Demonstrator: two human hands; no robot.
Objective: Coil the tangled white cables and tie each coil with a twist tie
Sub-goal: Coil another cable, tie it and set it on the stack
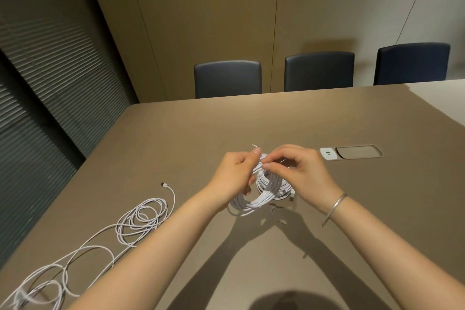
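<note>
Both hands are up over the middle of the brown table [176, 133], working on a coiled white cable [264, 191]. The left hand [235, 173] has its fingers curled round the left side of the coil, with the thumb pointing up along the top of the bundle. The right hand [299, 171] is curled in from the other side – thumb and forefinger pinched together right at the top of the coil, where a thin twist tie [255, 146] pokes up just past the left thumb tip. It's too thin to say how far it's wrapped around the loops. The coil hangs between the hands, its lower loops close to the tabletop; can't tell if they touch it.

A bracelet [334, 209] sits on the right wrist. Just below the coil there's a small thin wire bit [276, 216] lying on the table, maybe another tie, hard to say.

Off to the left, well apart from the hands, a second white cable [136, 221] lies loose on the table – a rough pile of loops with a plug end sticking out up top, and more tangled strands trailing down to the bottom left corner.

Further right there's a socket panel [352, 152] set into the table, and three dark chairs [319, 72] line the far edge.
</note>
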